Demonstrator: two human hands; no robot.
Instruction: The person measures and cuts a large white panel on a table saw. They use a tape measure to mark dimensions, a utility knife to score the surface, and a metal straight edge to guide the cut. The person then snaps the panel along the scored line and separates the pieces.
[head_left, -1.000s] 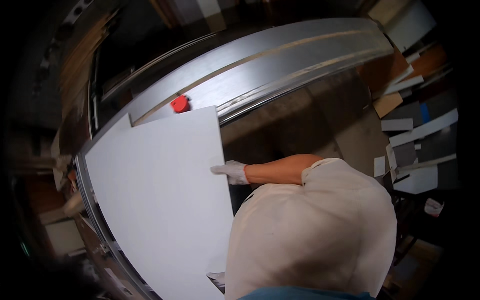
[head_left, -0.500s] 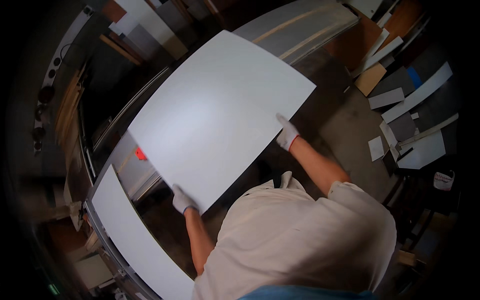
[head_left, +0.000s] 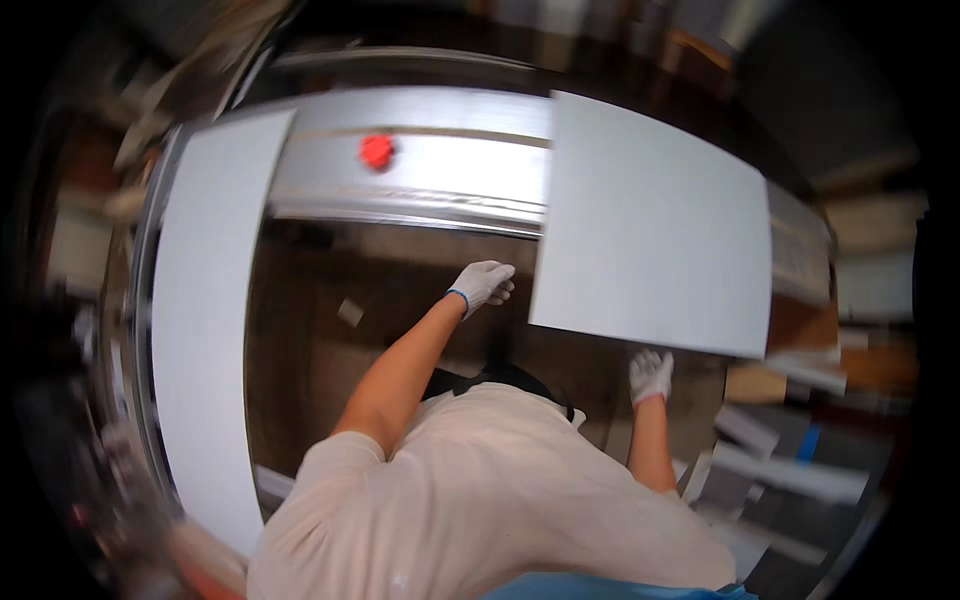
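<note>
A large white rectangular panel [head_left: 655,230] lies across the right part of a metal machine table, its near edge jutting out over the floor. My left hand [head_left: 485,287], in a white knit glove with a blue cuff, hangs in the gap left of that panel. Its fingers are loosely curled together, with nothing in them. Just below the panel's near edge is my right hand [head_left: 651,375], gloved in white too. Its fingers are slightly bent and apart, and no thing shows in it. Both hands stand clear of the panel.
A long white strip of board [head_left: 205,320] lies along the left side. A red knob [head_left: 377,152] sits on the silver metal table [head_left: 450,165]. Board offcuts [head_left: 790,470] are piled at the lower right. A small pale scrap [head_left: 350,312] lies on the floor.
Both hands have let go of the white panel, which now rests on the table at the right. My view has turned, and the red knob shows fully.
</note>
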